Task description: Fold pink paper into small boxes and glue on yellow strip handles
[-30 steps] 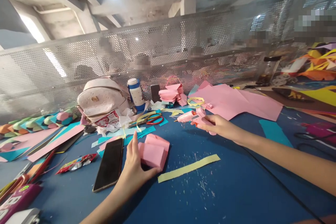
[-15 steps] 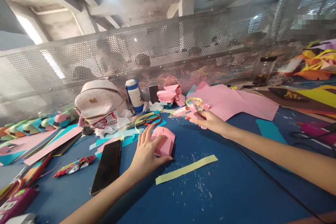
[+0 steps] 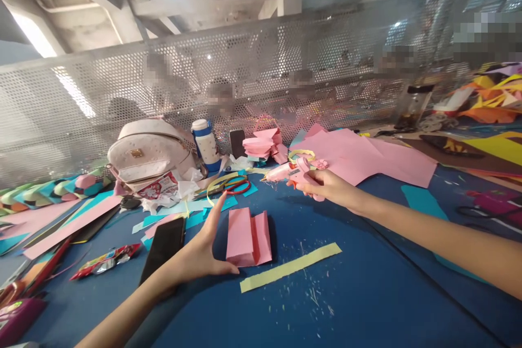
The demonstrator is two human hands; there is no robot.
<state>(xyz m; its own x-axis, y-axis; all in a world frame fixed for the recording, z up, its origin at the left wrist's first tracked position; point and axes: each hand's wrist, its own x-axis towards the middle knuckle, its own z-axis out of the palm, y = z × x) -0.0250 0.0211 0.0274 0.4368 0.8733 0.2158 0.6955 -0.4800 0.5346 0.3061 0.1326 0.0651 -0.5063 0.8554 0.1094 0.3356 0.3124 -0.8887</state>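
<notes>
My right hand (image 3: pixel 324 187) is wrapped round a pink hot glue gun (image 3: pixel 291 171), held above the blue table with its nozzle pointing left. A black cord (image 3: pixel 408 253) trails over the table under my right forearm. My left hand (image 3: pixel 206 247) is open, thumb and fingers spread, just left of a folded pink paper piece (image 3: pixel 247 236); the thumb tip is close to its lower left corner, and I cannot tell if they touch. That piece has a raised fold along its right part. In front of it lies a pale yellow paper strip (image 3: pixel 291 267).
Left of the paper are a black phone (image 3: pixel 163 247), partly behind my left arm, and a snack wrapper (image 3: pixel 106 261). Red-handled scissors (image 3: pixel 236 185), a white backpack (image 3: pixel 150 155), a bottle (image 3: pixel 206 144) and large pink sheets (image 3: pixel 362 157) lie farther back, before a perforated metal screen (image 3: pixel 253 65).
My left hand has drawn back left off the pink paper piece, which now shows its fold and sits turned differently. The glue gun stays in my right hand, nearly still.
</notes>
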